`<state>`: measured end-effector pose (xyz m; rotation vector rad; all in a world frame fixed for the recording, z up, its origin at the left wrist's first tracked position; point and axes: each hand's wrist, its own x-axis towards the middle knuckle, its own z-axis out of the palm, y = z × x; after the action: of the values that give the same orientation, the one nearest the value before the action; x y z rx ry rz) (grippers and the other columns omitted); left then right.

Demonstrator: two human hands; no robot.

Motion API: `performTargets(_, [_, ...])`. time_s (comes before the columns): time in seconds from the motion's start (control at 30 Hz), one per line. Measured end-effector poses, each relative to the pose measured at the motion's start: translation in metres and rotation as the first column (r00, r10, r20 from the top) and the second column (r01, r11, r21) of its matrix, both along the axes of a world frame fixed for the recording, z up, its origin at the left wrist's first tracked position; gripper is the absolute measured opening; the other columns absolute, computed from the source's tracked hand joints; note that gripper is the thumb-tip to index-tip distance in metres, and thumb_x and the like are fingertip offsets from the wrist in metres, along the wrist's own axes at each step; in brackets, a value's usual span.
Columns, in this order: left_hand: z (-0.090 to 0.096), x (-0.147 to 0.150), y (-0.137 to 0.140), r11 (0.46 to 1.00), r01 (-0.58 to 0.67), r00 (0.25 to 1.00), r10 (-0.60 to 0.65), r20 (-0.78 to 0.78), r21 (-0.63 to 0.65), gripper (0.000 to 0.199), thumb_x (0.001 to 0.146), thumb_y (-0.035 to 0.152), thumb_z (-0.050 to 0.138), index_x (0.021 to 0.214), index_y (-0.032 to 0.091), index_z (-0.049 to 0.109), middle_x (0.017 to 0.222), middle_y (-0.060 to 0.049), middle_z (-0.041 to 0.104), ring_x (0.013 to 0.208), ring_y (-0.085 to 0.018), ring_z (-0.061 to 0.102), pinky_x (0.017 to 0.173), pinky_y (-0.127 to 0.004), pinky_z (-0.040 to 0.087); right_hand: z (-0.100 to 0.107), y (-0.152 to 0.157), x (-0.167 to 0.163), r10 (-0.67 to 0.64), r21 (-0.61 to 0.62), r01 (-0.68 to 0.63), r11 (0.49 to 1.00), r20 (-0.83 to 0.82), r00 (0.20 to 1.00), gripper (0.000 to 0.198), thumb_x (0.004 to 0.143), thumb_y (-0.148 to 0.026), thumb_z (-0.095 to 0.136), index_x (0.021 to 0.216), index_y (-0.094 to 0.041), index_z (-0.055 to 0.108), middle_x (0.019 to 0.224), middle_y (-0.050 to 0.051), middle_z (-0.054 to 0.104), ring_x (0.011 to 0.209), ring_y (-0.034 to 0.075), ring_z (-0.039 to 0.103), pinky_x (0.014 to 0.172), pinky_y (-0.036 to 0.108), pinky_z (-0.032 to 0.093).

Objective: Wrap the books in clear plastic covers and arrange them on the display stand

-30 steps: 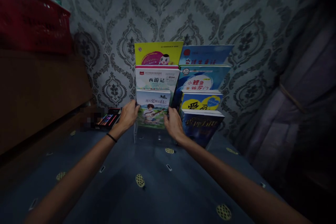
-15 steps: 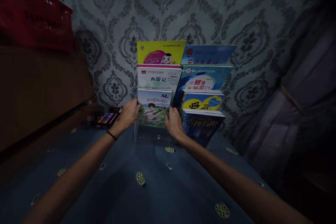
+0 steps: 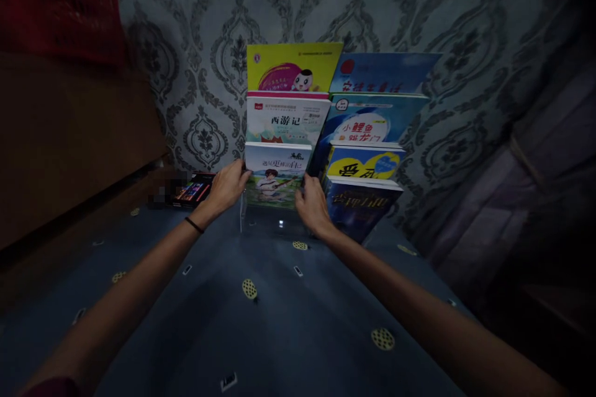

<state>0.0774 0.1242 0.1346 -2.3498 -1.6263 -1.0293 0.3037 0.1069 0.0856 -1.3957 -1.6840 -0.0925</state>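
Guitar-cover book (image 3: 275,181) upright, leaning back a bit, lowest at front left of a clear stand (image 3: 261,217), white book (image 3: 286,121) and yellow book (image 3: 298,68) rising behind it. Left hand (image 3: 227,187) at its left edge, fingers bent, seemingly pinching the edge; right hand (image 3: 315,205) at its right edge, thumb and fingers drawn in, apparently pinching too. Risk: uneven grip could tip the book sideways; a push back could knock the white book or slide the light-looking stand on the cloth (image 3: 274,341). Right knuckles sit close beside the dark blue book (image 3: 361,208), so a sideways swing could bump it. Hard to see: fingertips behind the cover, whether the book's bottom edge bears on the stand, most stand outlines (transparent, dim light); box (image 3: 193,191) at left partly pixelated, forearms cut off by frame
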Motion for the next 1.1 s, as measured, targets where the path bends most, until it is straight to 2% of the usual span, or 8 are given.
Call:
performTargets(0.23, [-0.009,-0.001,-0.004,1.000,0.028,0.999,-0.028,0.015,0.004,0.015,0.099,0.025,0.050,0.107,0.018,0.060,0.108,-0.010,0.070,0.103,-0.026,0.064,0.088,-0.035,0.048,-0.002,-0.006,0.004,0.062,0.011,-0.062,0.998,-0.015,0.998,0.057,0.083,-0.017,0.043,0.139,-0.010,0.050,0.113,0.019,0.060,0.113,0.034,0.058,0.103,0.056,0.046])
performTargets(0.4, [-0.031,-0.013,-0.011,0.999,0.031,0.999,-0.031,0.013,-0.019,0.025,0.101,0.025,0.048,0.125,0.020,0.054,0.111,-0.007,0.069,0.104,-0.021,0.065,0.090,-0.032,0.050,-0.015,-0.018,0.004,0.089,0.043,-0.087,0.995,-0.029,0.996,0.058,0.087,-0.023,0.047,0.145,-0.017,0.044,0.120,0.017,0.061,0.117,0.033,0.059,0.102,0.055,0.048])
performTargets(0.53, [-0.058,-0.044,-0.007,0.993,-0.087,0.996,0.084,-0.041,-0.076,0.026,0.101,0.025,0.047,0.125,0.020,0.054,0.118,-0.010,0.066,0.111,-0.022,0.062,0.096,-0.035,0.048,-0.027,-0.040,0.001,0.127,0.043,-0.126,0.991,-0.028,0.992,0.056,0.093,-0.028,0.045,0.148,-0.020,0.041,0.129,0.017,0.059,0.122,0.032,0.058,0.103,0.054,0.049])
performTargets(0.63, [-0.075,-0.075,0.003,0.960,-0.246,0.966,0.232,-0.109,-0.131,0.031,0.097,0.027,0.053,0.125,0.013,0.055,0.130,-0.021,0.060,0.126,-0.032,0.054,0.106,-0.047,0.042,-0.036,-0.061,-0.007,0.215,0.006,-0.215,0.977,-0.047,0.976,0.052,0.096,-0.030,0.042,0.147,-0.020,0.043,0.132,0.016,0.057,0.121,0.029,0.060,0.099,0.050,0.053])
performTargets(0.73, [-0.089,-0.101,0.014,0.913,-0.359,0.927,0.325,-0.188,-0.192,0.053,0.091,0.037,0.063,0.132,0.007,0.050,0.141,-0.030,0.051,0.137,-0.043,0.043,0.111,-0.058,0.034,-0.054,-0.084,-0.022,0.290,-0.018,-0.291,0.957,-0.059,0.955,0.049,0.099,-0.030,0.040,0.147,-0.024,0.045,0.136,0.014,0.057,0.125,0.027,0.059,0.101,0.048,0.054])
performTargets(0.83, [-0.098,-0.115,0.022,0.881,-0.405,0.902,0.339,-0.268,-0.245,0.064,0.087,0.045,0.069,0.134,0.007,0.049,0.146,-0.033,0.047,0.142,-0.046,0.038,0.113,-0.064,0.028,-0.077,-0.104,-0.036,0.383,-0.073,-0.387,0.919,-0.062,0.922,0.049,0.101,-0.026,0.039,0.149,-0.028,0.043,0.138,0.011,0.058,0.128,0.025,0.058,0.105,0.047,0.053])
performTargets(0.93, [-0.101,-0.121,0.024,0.874,-0.409,0.888,0.316,-0.333,-0.262,0.064,0.088,0.048,0.066,0.138,0.013,0.047,0.147,-0.029,0.049,0.141,-0.042,0.040,0.113,-0.065,0.026,-0.095,-0.119,-0.044,0.458,-0.147,-0.460,0.876,-0.053,0.888,0.049,0.101,-0.023,0.040,0.149,-0.031,0.045,0.138,0.009,0.059,0.128,0.023,0.059,0.105,0.043,0.054])
performTargets(1.1, [-0.098,-0.126,0.019,0.885,-0.384,0.875,0.256,-0.411,-0.265,0.052,0.091,0.048,0.062,0.132,0.019,0.052,0.137,-0.023,0.059,0.130,-0.038,0.051,0.109,-0.064,0.032,-0.104,-0.124,-0.041,0.462,-0.190,-0.471,0.861,-0.092,0.882,0.043,0.101,-0.024,0.041,0.140,-0.031,0.057,0.133,0.008,0.063,0.122,0.023,0.064,0.102,0.043,0.057])
